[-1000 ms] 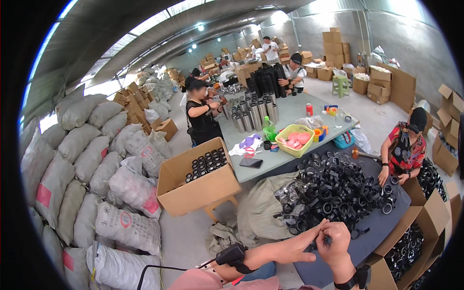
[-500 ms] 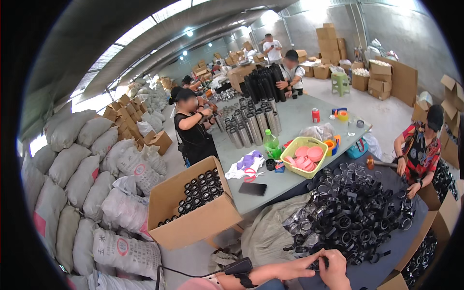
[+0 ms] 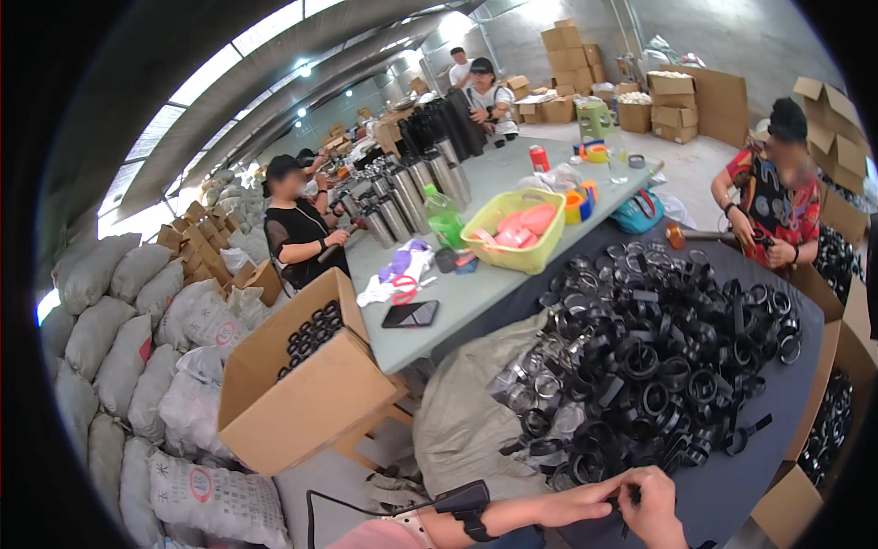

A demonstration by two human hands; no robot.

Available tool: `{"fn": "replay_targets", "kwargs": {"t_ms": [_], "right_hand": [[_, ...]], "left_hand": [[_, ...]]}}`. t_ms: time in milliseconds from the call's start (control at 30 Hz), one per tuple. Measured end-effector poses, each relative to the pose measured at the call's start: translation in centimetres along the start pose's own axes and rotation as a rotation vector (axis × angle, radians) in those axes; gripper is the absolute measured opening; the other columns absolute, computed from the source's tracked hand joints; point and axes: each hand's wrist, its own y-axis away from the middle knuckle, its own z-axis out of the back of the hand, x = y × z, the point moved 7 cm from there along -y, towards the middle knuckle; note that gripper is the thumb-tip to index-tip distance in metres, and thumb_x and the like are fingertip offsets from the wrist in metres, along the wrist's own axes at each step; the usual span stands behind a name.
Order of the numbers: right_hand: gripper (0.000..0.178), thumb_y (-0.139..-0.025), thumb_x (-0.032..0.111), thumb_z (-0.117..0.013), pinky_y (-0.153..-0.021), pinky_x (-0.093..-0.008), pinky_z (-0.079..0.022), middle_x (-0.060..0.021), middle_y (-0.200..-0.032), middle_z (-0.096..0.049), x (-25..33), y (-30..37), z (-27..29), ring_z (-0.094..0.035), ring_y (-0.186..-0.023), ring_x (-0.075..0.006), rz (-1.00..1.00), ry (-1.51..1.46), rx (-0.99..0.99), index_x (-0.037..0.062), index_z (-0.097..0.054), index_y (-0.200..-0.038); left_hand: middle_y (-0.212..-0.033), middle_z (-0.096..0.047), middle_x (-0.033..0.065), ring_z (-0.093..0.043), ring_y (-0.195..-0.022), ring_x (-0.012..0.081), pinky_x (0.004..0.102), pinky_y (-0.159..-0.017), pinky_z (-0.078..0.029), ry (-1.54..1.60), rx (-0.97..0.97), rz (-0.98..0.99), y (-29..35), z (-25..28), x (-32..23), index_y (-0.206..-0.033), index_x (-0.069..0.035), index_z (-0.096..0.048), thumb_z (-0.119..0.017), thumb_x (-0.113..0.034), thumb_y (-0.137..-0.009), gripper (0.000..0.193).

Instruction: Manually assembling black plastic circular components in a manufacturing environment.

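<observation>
My left hand (image 3: pixel 585 503) and my right hand (image 3: pixel 651 509) meet at the near edge of a big heap of black plastic rings (image 3: pixel 649 357), some with straps and some with clear or silvery parts. The fingertips of both are pinched together. A sliver of something dark shows just below them, mostly hidden by the fingers, so its kind cannot be told. My left forearm, with a black strapped device (image 3: pixel 468 505) on it, reaches in from the lower edge.
A green table (image 3: pixel 402 343) bears a yellow basket (image 3: pixel 540 254) of pink pieces, a phone (image 3: pixel 410 314), a green bottle (image 3: pixel 444 218) and steel tumblers (image 3: pixel 402 197). An open carton (image 3: pixel 297 398) stands left, beside stacked sacks (image 3: pixel 215 499). A co-worker (image 3: pixel 777 197) is across the heap at right.
The view has shifted, so the table sits further left and the heap looks larger. My hands stay joined. The right-hand co-worker's hands have come together around a black piece.
</observation>
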Motion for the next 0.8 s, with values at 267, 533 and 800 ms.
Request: {"fn": "replay_targets", "kwargs": {"t_ms": [267,533,800], "right_hand": [[0.037,-0.063,-0.007,-0.073,-0.056,-0.0373,-0.045,-0.0090,-0.078,-0.060,-2.7,4.6,3.1,-0.057,-0.064,-0.0295,0.167,0.279,-0.251,0.0076,-0.047,-0.086],[0.041,-0.067,-0.015,-0.068,-0.059,-0.0325,-0.051,-0.0084,-0.081,-0.062,5.2,8.5,2.8,-0.061,-0.065,-0.0241,0.205,0.237,-0.457,0.0071,-0.044,-0.091],[0.044,-0.070,-0.011,-0.076,-0.061,-0.0329,-0.055,-0.0131,-0.088,-0.068,16.3,12.6,0.1,-0.067,-0.071,-0.0257,0.237,0.243,-0.492,0.0057,-0.044,-0.096]], "left_hand": [[-0.160,-0.009,0.0194,-0.012,-0.148,0.0269,0.0360,-0.118,-0.013,-0.030,0.133,-0.267,-6.2,-1.6,3.4,-0.152,0.005,0.002,-0.046,-0.065,-0.092,0.104],[-0.160,0.000,0.0202,-0.005,-0.149,0.0281,0.0416,-0.119,-0.007,0.303,0.345,-0.357,-0.3,-6.2,-0.6,-0.151,0.007,0.005,-0.044,-0.081,-0.081,0.122],[-0.159,0.002,0.0236,-0.003,-0.149,0.0323,0.0442,-0.119,-0.006,-0.048,0.366,-0.497,9.8,-10.9,-2.8,-0.150,0.006,0.008,-0.042,-0.086,-0.077,0.128]]}}
